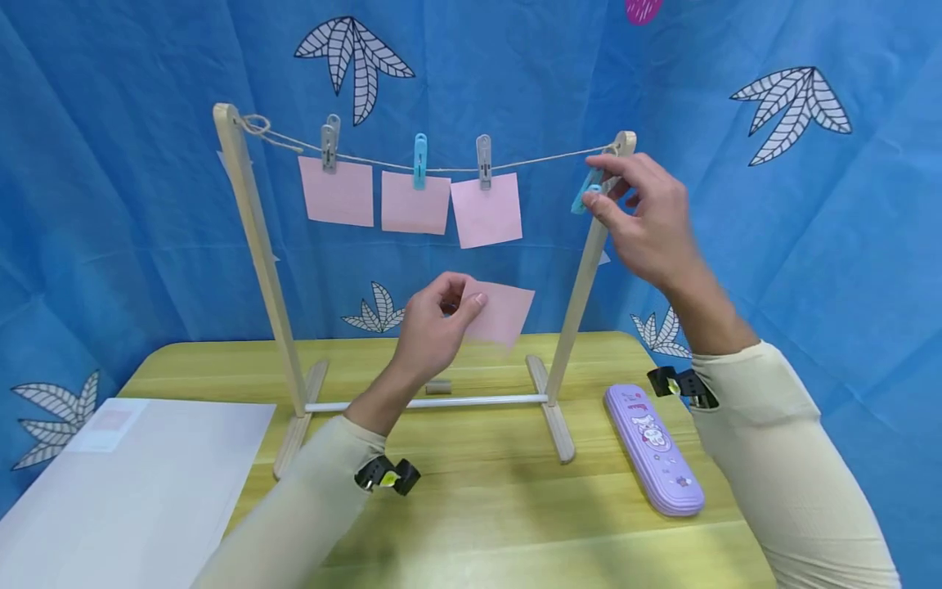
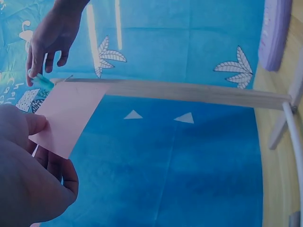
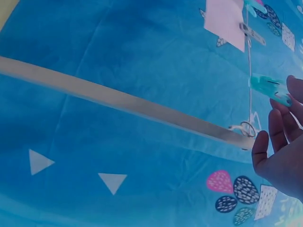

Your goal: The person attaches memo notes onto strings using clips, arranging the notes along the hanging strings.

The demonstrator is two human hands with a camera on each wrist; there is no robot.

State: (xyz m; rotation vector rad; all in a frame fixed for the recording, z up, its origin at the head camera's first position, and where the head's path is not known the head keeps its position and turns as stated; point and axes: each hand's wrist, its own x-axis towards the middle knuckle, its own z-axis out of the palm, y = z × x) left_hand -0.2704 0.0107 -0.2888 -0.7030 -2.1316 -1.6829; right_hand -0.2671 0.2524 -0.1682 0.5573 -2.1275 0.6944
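Observation:
Between thumb and fingers my left hand (image 1: 434,331) pinches a pink paper square (image 1: 502,312), below the string and in front of the stand. Near the right end of the string (image 1: 552,156), my right hand (image 1: 651,217) pinches a light-blue clothespin (image 1: 586,192). The right wrist view shows that clothespin (image 3: 270,88) close to the string; whether it touches, I cannot tell. Three more pink squares hang from the string: one under a grey clothespin (image 1: 329,146), one under a blue clothespin (image 1: 420,161), one under another grey clothespin (image 1: 484,162).
The wooden stand's left post (image 1: 257,245) and right post (image 1: 581,303) rise from feet joined by a white bar (image 1: 486,401). A purple pencil case (image 1: 653,450) lies at the right, white paper (image 1: 147,483) at the left. A small brown cylinder (image 1: 438,387) sits near the bar.

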